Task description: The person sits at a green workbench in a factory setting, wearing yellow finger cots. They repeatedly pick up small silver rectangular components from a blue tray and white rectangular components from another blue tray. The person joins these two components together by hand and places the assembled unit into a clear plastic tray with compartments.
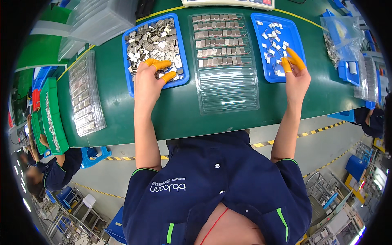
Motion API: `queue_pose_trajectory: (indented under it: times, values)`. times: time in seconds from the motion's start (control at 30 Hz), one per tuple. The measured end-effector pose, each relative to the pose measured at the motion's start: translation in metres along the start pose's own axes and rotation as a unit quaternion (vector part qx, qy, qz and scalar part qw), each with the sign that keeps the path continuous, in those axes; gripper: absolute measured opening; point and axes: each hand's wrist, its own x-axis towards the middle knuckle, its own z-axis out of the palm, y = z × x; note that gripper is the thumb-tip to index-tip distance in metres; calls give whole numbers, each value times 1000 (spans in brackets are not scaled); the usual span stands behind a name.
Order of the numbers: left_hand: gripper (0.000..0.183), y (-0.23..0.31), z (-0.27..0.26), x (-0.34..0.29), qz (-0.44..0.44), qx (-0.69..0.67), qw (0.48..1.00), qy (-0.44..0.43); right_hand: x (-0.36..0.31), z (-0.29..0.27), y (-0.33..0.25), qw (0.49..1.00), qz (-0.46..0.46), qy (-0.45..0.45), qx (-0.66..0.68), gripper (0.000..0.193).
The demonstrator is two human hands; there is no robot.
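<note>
My left hand (150, 77), with orange finger cots, rests on the near edge of a blue tray (129, 77) heaped with several small grey metal pieces (153, 38); its fingers touch the pieces, and whether it grips one is hidden. My right hand (295, 71), also in orange cots, hovers at the near end of a second blue tray (297, 38) holding several small white parts (272, 34); thumb and forefinger are pinched together, and I cannot see what is between them. Between the trays lies a clear ribbed plastic tray (228, 92) with rows of grey pieces (218, 41) in its far half.
The green bench (114, 114) also carries a filled clear tray (85, 96) at left, green bins (55, 118), clear lids (98, 20) at the back left and a plastic bag of parts (339, 38) at right. Other people sit at both sides.
</note>
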Motion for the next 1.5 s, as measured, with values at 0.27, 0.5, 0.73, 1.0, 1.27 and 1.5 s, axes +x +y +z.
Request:
queue_pose_trajectory:
  times: [0.27,0.5,0.73,1.0,1.27,1.5]
  values:
    - [22,4,-5,-6,67,-24,997,10,-17,1,5,1000,10,-24,-11,24]
    - [20,4,-7,-6,90,9,996,1,-24,9,5,999,26,-37,17,24]
    - [15,4,-4,-6,-30,-81,996,-16,-35,26,-11,996,48,-45,59,24]
    - [20,43,15,-27,29,-537,842,-51,-73,73,-45,954,152,-191,174,21]
    - [20,51,24,-35,61,-502,862,-42,-77,78,-59,957,44,-265,107,21]
    - [18,53,28,-38,63,-486,871,-11,-77,75,-58,965,46,-242,90,19]
